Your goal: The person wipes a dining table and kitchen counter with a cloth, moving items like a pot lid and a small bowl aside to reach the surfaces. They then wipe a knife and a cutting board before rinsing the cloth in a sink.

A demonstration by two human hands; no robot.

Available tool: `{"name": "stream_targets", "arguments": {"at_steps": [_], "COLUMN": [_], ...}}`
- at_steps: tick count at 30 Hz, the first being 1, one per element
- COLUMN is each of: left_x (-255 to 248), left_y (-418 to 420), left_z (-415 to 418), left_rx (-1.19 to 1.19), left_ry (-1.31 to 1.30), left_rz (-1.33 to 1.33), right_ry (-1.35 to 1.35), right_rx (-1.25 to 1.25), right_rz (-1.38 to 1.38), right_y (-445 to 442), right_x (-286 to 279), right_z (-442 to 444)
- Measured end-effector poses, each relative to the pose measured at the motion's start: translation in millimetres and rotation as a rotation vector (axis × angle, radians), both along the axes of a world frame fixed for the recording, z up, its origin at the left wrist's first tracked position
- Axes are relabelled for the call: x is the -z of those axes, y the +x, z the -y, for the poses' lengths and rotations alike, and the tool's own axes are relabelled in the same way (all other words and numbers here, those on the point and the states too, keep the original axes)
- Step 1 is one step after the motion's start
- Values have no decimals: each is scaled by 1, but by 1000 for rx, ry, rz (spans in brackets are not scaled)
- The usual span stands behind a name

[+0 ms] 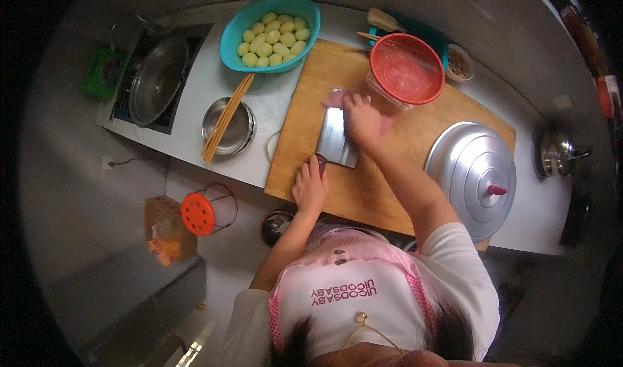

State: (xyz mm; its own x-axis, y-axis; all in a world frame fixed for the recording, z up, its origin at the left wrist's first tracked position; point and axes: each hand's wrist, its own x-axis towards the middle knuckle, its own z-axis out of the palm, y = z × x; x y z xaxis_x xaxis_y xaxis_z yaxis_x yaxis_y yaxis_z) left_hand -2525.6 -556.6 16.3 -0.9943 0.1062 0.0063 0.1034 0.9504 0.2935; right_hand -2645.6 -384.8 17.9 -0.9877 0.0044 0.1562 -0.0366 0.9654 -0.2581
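Observation:
My left hand point(311, 187) grips the dark handle of a broad metal cleaver point(336, 131). Its blade lies nearly flat over a large wooden cutting board point(384, 192) and points away from me. At the far end of the blade, my right hand point(362, 119) bends its fingers down onto pink raw meat point(334, 99). Whether those fingers grip the meat or only press on it is hidden by the hand. More pink meat point(387, 123) shows on the board just right of that hand.
A red plastic colander point(407, 68) sits on the board's far side, a domed aluminium lid point(469, 172) on its right end. Peeled potatoes fill a turquoise basin point(229, 50). Chopsticks point(229, 116) cross steel bowls point(214, 111); a wok point(158, 82) rests on the stove at left.

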Motion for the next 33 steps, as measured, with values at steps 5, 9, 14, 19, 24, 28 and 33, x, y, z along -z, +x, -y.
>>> {"name": "stream_targets", "arguments": {"at_steps": [5,9,14,19,24,28,33], "left_x": [1,3,-1,-3,-5,-5,-5], "left_y": [-2,1,1,2,-1,-1,1], "left_z": [2,2,1,3,1,2,1], "left_rx": [-9,-33,-4,36,28,23,26], "left_ry": [7,66,57,66,57,70,69], "left_rz": [38,70,93,22,47,44,44], "right_ry": [-58,-207,-215,-70,61,75,-58], "right_rx": [29,-90,-67,21,-16,-153,-58], "right_rz": [190,-39,96,-25,82,165,94], "right_y": [5,94,118,69,55,97,73], "right_x": [-13,4,-10,-11,7,17,12], "right_z": [-1,21,10,-21,-26,-11,-28]}}
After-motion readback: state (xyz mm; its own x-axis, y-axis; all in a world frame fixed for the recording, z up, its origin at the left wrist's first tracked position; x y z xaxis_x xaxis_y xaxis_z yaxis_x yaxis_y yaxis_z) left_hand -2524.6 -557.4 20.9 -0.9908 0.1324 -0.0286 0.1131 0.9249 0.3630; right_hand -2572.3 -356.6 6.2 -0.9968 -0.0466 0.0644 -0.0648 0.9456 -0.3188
